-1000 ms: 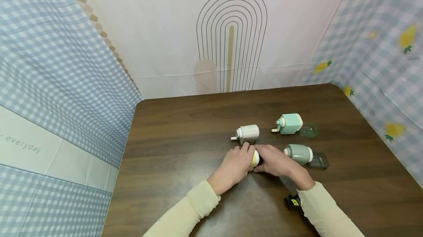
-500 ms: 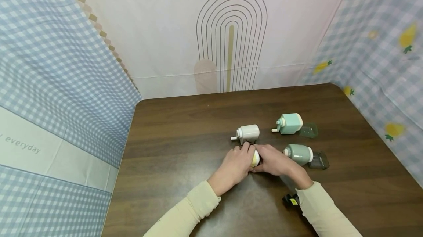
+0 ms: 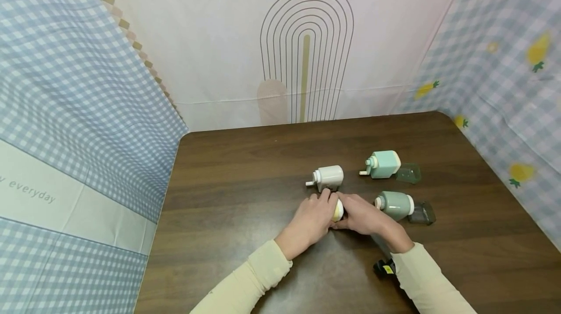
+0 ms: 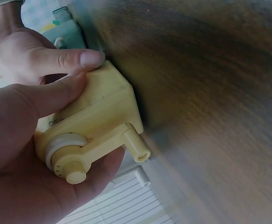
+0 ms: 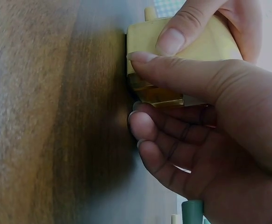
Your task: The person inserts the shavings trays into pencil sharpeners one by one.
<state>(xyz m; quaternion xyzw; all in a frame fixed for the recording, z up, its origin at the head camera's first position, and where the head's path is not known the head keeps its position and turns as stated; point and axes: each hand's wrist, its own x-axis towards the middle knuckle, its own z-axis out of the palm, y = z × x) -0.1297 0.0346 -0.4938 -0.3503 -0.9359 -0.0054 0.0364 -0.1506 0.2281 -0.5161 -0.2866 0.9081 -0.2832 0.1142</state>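
A yellow hand-crank pencil sharpener (image 4: pixel 108 105) lies on its side on the table, between the two hands. My left hand (image 3: pixel 312 217) grips its body, palm around the crank end. The crank (image 4: pixel 105 144) and white collar (image 4: pixel 63 142) face the left wrist camera. From the other side, my right hand (image 3: pixel 365 214) holds the base end, its thumb on the yellow body and its fingers curled beneath. A see-through amber drawer (image 5: pixel 157 94) shows under that thumb in the right wrist view, partly covered. Most of the sharpener is hidden by the hands in the head view.
A white sharpener (image 3: pixel 330 176) lies just beyond the left hand. To the right lie a mint sharpener (image 3: pixel 383 164) and a grey-green one (image 3: pixel 396 205), each beside a clear drawer (image 3: pixel 409 173). A black object (image 3: pixel 383 268) with a yellow label shows beside the right sleeve.
The right hand and sleeve have shifted slightly to the left, the right fingers closing in at the yellow sharpener's base. The left hand keeps its grip in place.
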